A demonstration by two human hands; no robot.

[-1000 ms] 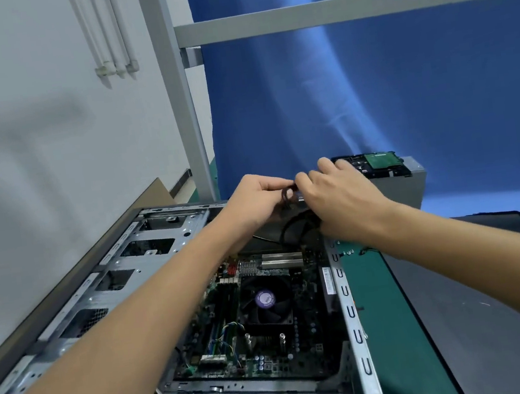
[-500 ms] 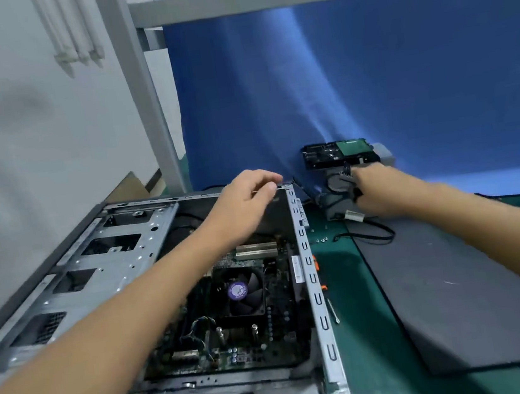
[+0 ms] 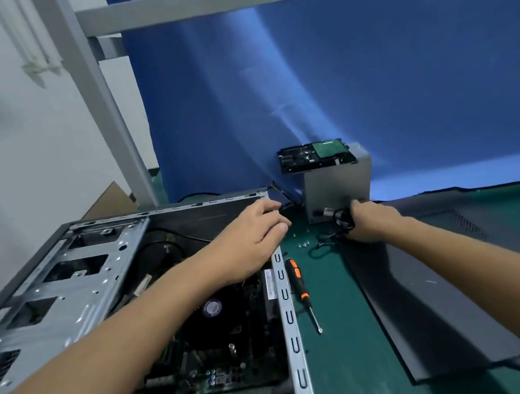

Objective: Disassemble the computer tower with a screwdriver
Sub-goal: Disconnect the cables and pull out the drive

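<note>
Right hand: fingers curled round a bundle of black cables, held low against the front face of a grey metal box, probably the power supply, which stands on the mat beyond the case. Cannot tell whether the leads run from the box.

Left hand: fingers loosely straight and holding nothing. It rests on the far end of the right-hand rim of the open grey steel computer tower. The tower lies on its side, with the board and a black cooler fan exposed.

Step in hand, as I read it: setting the cable bundle down by the box.
- Lay the cables in one coil close to the box.
- Keep them clear of the small loose silver screws on the green mat, just left of the right hand. A dragged lead would scatter them.
- The left hand steadies the case and is best kept there until the right lets go.

The black-and-orange-handled screwdriver lies untouched on the mat, just beside the tower's rim, tip toward the wearer. It sits between the two forearms, nearer the wearer than either hand and closer to the left wrist. Either hand could draw back for it, though the right looks to have the clearer path.

Further out:
- A bare hard drive with a green circuit board sits on top of the box.
- A flat dark grey side panel lies on the mat under the right forearm.
</note>
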